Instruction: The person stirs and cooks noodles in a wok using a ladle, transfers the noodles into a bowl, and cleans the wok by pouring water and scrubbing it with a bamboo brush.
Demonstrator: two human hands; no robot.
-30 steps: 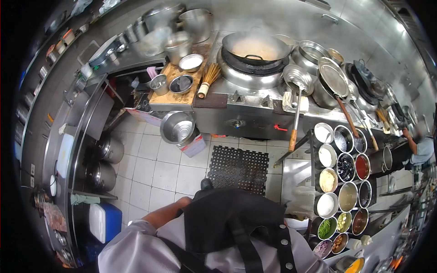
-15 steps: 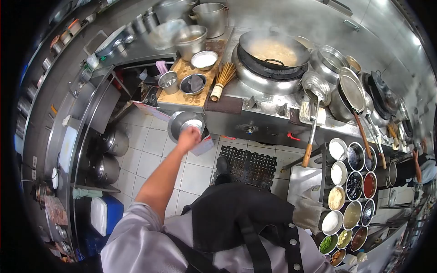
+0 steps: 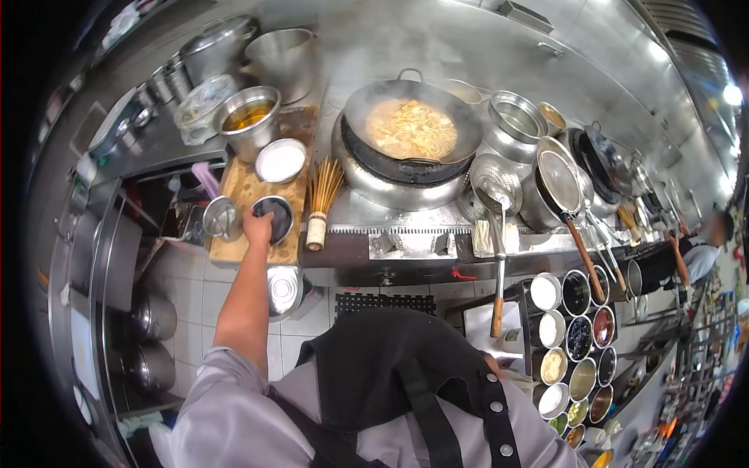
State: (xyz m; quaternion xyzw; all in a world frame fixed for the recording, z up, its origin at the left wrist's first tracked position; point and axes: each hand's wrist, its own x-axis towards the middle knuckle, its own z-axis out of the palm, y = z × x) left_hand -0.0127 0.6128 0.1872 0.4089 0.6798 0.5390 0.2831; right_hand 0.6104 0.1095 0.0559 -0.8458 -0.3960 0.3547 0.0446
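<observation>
My left hand reaches to the wooden board, its fingers closed at the left rim of a small metal bowl with something dark inside. Left of it stands a metal cup; behind it is a bowl of white powder. A bamboo brush lies to the right of the board. Noodle-like food in liquid fills the big wok on the stove. My right hand is hidden; only a bit of skin shows by the apron's right side.
A pot of orange liquid stands at the board's back. A perforated ladle juts over the stove's front edge. Ingredient tins line the right side. Below the board is a metal basin. Another person stands at the far right.
My left hand has moved from above the basin up to the small bowl on the board. My body and view are closer to the stove, and the wok's steam has thinned, showing its food.
</observation>
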